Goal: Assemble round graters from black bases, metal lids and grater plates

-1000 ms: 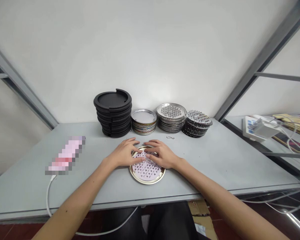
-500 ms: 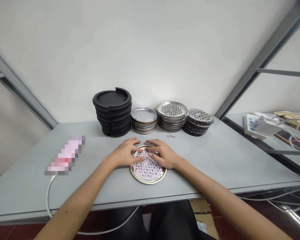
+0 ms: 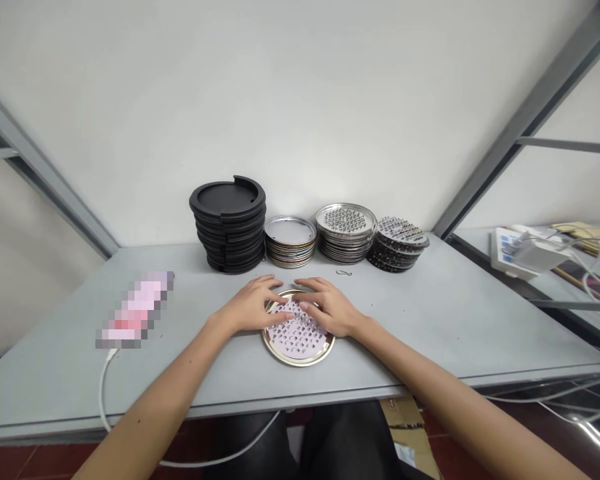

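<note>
A round perforated disc (image 3: pixel 300 340) with a pinkish face lies inside a shallow, gold-rimmed metal ring or lid (image 3: pixel 300 363) on the table. My left hand (image 3: pixel 257 307) rests over its upper left side, thumb stretched across the disc and fingers apart. From the upper right, my right hand (image 3: pixel 330 308) lies on the same disc, its fingers spread along the far rim. Neither hand is closed round anything. The fingers cover the far part of the disc.
Along the wall stand stacks of black rings (image 3: pixel 227 227), round metal lids (image 3: pixel 290 243), rimmed grater discs (image 3: pixel 347 233) and dark-edged perforated discs (image 3: pixel 397 245). A small metal hook (image 3: pixel 344 272) lies before them. A blurred phone (image 3: pixel 137 310) with a cable is at left; a power strip (image 3: pixel 515 253) is at right.
The whole view has shifted very slightly. Both hands stay on the perforated disc in nearly the same pose.
</note>
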Motion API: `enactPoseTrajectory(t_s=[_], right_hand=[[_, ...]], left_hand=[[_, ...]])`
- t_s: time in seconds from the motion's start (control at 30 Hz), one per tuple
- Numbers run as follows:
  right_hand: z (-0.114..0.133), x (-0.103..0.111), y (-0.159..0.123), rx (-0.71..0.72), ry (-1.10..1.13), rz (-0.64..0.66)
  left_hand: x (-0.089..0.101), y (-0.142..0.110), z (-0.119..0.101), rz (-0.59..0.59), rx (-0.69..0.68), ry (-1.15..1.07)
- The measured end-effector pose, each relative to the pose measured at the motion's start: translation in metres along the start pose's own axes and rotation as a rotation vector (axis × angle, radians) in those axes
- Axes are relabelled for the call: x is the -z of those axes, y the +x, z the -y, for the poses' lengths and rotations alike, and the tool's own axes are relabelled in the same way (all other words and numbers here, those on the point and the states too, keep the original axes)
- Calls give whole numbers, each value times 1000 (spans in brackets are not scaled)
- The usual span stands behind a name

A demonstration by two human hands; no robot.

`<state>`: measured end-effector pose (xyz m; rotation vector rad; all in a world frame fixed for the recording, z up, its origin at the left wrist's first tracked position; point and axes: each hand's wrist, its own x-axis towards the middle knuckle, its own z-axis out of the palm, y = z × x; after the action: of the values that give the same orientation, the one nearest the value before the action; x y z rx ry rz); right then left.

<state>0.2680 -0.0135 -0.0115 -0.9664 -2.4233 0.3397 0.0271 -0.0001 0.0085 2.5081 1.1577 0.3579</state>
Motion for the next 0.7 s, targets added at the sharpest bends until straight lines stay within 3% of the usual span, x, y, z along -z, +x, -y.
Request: enactPoseTrajectory(t_s=[0.7], right_hand=[[0,-1,2,-22,-19,20]], left_hand=[[-3,-1,4,-14,-19,-59]])
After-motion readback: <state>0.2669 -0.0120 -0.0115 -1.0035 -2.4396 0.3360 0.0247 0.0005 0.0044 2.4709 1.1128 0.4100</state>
